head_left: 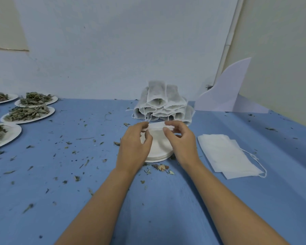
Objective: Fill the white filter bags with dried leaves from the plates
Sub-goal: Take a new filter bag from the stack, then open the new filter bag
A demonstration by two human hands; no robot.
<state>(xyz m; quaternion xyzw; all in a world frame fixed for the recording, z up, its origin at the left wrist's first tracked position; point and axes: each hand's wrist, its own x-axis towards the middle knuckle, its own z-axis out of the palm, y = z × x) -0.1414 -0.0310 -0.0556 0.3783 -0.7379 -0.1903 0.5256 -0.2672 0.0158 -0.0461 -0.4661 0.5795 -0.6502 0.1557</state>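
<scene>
A white filter bag (156, 127) is held up over a stack of empty white plates (159, 156) at the table's middle. My left hand (135, 144) pinches its left top edge and my right hand (181, 140) pinches its right top edge. Behind them a pile of filled filter bags (162, 105) leans against the wall. Flat empty filter bags (226, 154) with strings lie to the right. Plates of dried leaves (27, 113) stand at the far left.
Loose leaf crumbs (162, 167) are scattered over the blue table (95, 191). A curved white sheet (228, 92) stands at the back right against the wall. The table's right edge runs diagonally at the far right.
</scene>
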